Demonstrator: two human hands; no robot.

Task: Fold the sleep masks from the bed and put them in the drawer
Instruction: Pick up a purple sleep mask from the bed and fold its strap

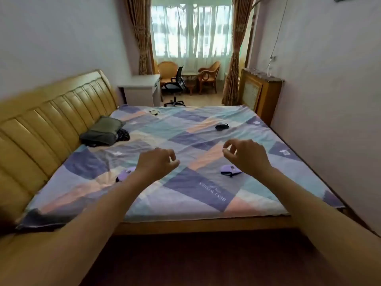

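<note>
Bedroom with pale walls, curtained window [191, 34] at the far end, bed [185, 226] across the middle under a patchwork sheet [185, 188] of purple, teal and peach. Yellow padded headboard [51, 120] on the left, grey pillow [102, 131] against it. Both arms stretched out above the mattress. Left hand [156, 162] loosely curled, holding nothing; purple sleep mask [124, 174] just beside its wrist, partly hidden. Right hand [245, 155] likewise curled and empty (thumb and forefinger nearly meeting); second purple mask [229, 170] just below its fingers, apart. Black mask [222, 126] farther off, white mask [153, 111] near the far edge.
</note>
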